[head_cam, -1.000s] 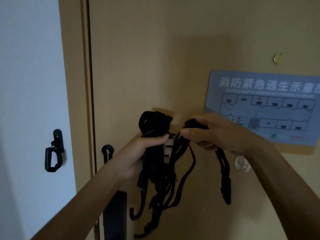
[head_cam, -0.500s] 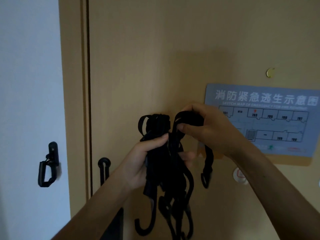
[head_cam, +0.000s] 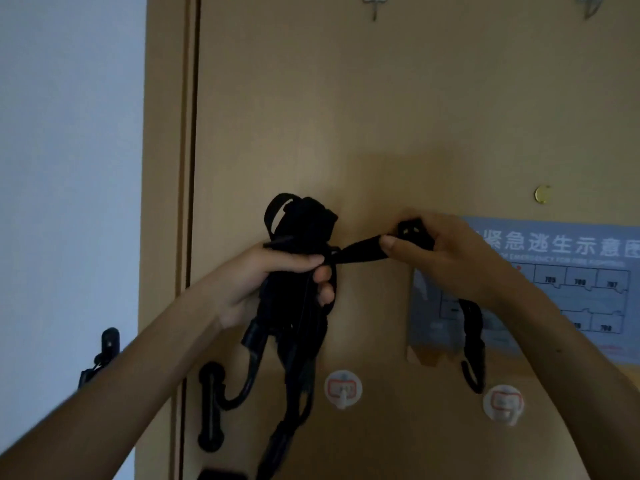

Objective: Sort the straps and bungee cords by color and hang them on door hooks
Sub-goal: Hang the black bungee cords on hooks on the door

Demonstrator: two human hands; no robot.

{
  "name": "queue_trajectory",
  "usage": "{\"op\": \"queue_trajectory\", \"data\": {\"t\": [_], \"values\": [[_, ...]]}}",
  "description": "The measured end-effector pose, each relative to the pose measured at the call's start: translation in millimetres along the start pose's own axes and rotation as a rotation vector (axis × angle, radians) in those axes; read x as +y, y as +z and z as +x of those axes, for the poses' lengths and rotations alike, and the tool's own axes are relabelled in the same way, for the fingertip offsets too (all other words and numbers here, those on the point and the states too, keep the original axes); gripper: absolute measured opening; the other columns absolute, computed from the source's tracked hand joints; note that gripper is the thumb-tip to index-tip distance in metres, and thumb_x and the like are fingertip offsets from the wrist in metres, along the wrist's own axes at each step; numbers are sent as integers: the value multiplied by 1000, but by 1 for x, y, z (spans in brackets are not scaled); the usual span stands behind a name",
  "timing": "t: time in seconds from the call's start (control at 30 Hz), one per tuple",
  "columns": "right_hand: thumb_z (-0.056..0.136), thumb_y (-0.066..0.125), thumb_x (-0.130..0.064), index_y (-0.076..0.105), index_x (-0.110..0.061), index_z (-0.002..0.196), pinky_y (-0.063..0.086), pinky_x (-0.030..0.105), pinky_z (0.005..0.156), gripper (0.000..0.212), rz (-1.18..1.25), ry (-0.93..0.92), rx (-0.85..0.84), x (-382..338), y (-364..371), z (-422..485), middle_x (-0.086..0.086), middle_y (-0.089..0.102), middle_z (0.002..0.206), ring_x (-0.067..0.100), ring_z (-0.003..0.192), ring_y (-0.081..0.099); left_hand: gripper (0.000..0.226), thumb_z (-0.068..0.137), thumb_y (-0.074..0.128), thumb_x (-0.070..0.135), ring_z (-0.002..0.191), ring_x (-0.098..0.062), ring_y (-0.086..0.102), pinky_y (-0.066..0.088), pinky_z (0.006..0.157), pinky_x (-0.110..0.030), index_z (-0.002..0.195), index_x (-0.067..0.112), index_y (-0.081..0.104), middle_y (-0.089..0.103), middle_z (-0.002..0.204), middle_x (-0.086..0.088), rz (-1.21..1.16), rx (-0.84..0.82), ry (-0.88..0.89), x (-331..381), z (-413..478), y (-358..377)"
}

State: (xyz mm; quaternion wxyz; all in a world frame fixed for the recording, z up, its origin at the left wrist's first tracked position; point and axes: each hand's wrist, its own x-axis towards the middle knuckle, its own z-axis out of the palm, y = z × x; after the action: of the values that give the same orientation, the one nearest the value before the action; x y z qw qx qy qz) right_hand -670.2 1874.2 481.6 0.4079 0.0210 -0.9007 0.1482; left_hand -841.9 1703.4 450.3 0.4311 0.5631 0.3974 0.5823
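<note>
My left hand (head_cam: 277,282) grips a bundle of black straps and bungee cords (head_cam: 299,306) in front of a tan door; hooked ends dangle below it. My right hand (head_cam: 436,251) pinches one black strap (head_cam: 360,252) that runs taut from the bundle to the right, with a black buckle (head_cam: 412,230) under its fingers. The strap's loose end (head_cam: 472,344) hangs below my right wrist. Two white adhesive door hooks (head_cam: 343,388) (head_cam: 503,403) sit on the door below my hands. Two more hooks (head_cam: 374,3) (head_cam: 590,5) show at the top edge.
A blue evacuation map (head_cam: 561,289) is stuck on the door at the right, with a brass peephole (head_cam: 542,194) above it. A black door handle (head_cam: 211,407) is at the door's left edge. A black clip (head_cam: 102,355) hangs on the white wall.
My right hand has pulled one strap sideways out of the bundle, away from my left hand. The view has tilted up, bringing the upper hooks into view.
</note>
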Motion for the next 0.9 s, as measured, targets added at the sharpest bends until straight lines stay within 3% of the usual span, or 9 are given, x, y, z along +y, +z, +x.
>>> {"op": "queue_trajectory", "data": {"t": [0.13,0.3,0.47,0.53,0.6,0.7,0.83,0.9], "values": [[89,56,-38,66,-14,84,35,22,51,26,-7,-19,46,-4,-13,14,13,52,62,13,51,46,9,81,61,11,64,-16,56,49,64,-29,85,11,53,55,70,-4,286,81,68,41,7,-3],[88,61,-23,60,-9,63,29,21,47,30,5,17,4,-10,-29,39,-5,44,48,8,43,38,9,82,62,6,64,-20,54,49,65,-30,74,10,59,55,66,-6,640,179,163,83,22,-3],[83,66,-6,74,-11,68,42,15,47,18,79,73,-69,-22,-47,65,-2,61,52,7,46,53,27,87,60,1,68,-27,54,52,69,-33,66,18,61,53,61,-8,870,208,205,118,38,0],[82,65,0,73,-10,69,43,14,47,18,69,83,-64,-28,-56,77,-3,63,50,7,46,55,24,86,61,0,62,-23,52,48,65,-31,69,16,58,53,59,-6,936,247,225,132,44,3],[84,60,4,71,-8,80,46,21,48,16,52,85,-54,-34,-65,90,-5,60,48,9,44,51,17,85,62,-2,58,-17,52,47,62,-29,76,11,55,54,57,-2,982,314,267,147,49,6],[90,50,-4,61,-15,102,37,15,46,19,-105,31,4,-42,-74,111,-9,55,62,2,45,44,15,82,64,-3,57,-12,54,46,62,-27,80,10,56,57,60,0,1042,400,359,172,57,9],[98,44,-24,55,-20,109,33,11,54,17,-340,-120,176,-50,-88,136,-10,52,77,4,65,44,25,78,68,-3,58,-1,57,45,59,-16,79,19,58,61,64,10,1098,519,510,204,71,13],[98,42,-36,52,-20,111,34,24,59,23,-436,-169,208,-52,-96,148,-5,57,82,14,71,48,27,77,70,-2,59,4,57,44,55,-8,85,20,58,60,69,14,1105,572,599,218,79,17]]}}
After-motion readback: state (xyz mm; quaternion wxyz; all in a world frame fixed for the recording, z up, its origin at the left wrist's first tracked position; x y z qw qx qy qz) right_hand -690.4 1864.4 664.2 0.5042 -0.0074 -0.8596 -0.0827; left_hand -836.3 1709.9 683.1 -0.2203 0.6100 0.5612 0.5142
